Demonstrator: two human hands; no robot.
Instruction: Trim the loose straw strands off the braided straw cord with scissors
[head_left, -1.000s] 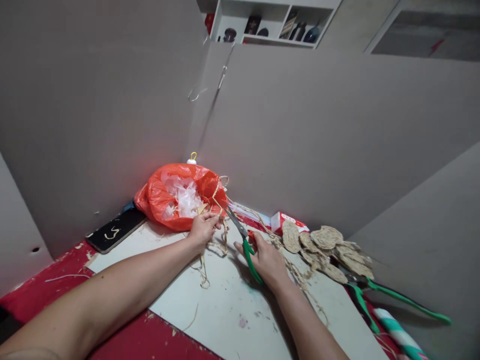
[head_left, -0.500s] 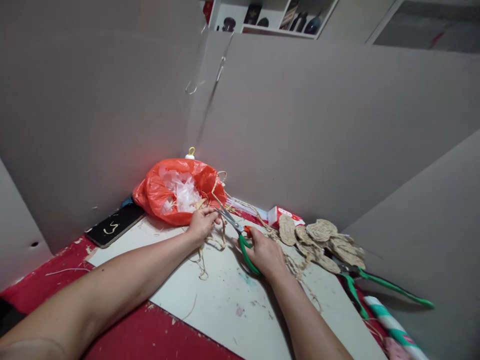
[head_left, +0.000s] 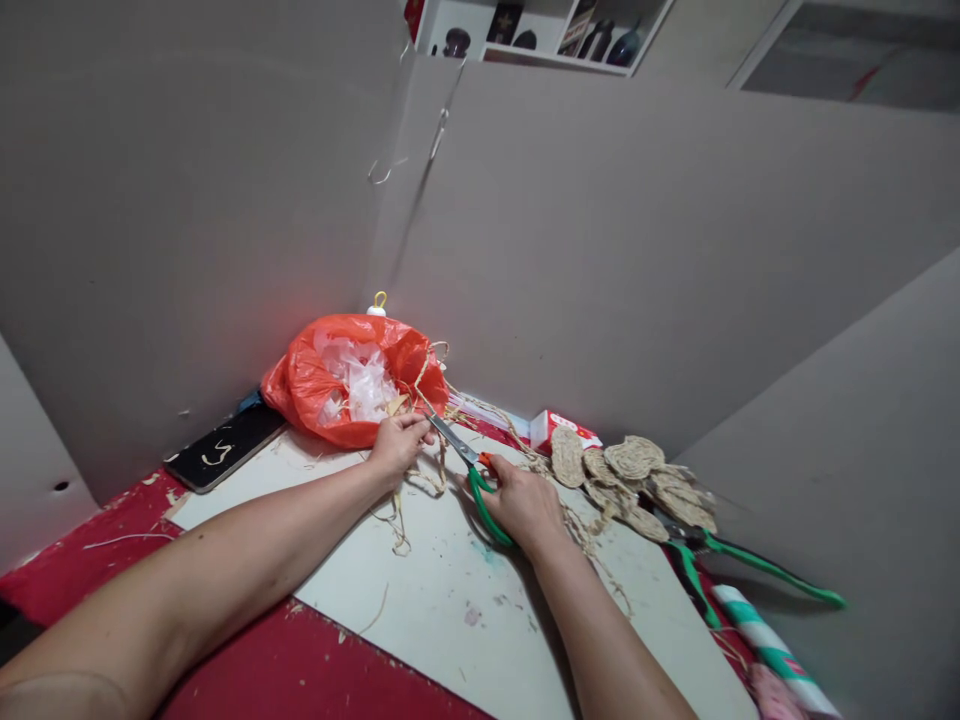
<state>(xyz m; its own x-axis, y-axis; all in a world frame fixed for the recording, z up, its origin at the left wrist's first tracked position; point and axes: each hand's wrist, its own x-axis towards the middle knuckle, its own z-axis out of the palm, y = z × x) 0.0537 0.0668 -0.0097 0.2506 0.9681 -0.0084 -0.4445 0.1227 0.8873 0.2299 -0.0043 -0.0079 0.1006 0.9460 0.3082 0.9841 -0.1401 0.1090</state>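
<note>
My right hand [head_left: 525,502] is closed around the handles of a pair of scissors [head_left: 454,439] with green and orange grips. The blades point up and left, and their tips reach my left hand [head_left: 400,446]. That hand pinches a thin braided straw cord [head_left: 421,388], which rises in a loop beside the red bag. More of the cord hangs below the fingers onto the white board [head_left: 435,610]. The scissor tips are at the cord close to my left fingertips; whether they touch it is too small to tell.
A red plastic bag [head_left: 300,385] with white plastic and straw scraps stands behind my left hand. A dark phone [head_left: 225,450] lies left of it. To the right are coiled straw pieces [head_left: 637,457], a tissue pack [head_left: 541,430] and green-handled pliers [head_left: 772,568]. Grey walls close in behind.
The scissor blades look closer together than before. Both hands stay in nearly the same place by the cord, and the whole view has shifted slightly.
</note>
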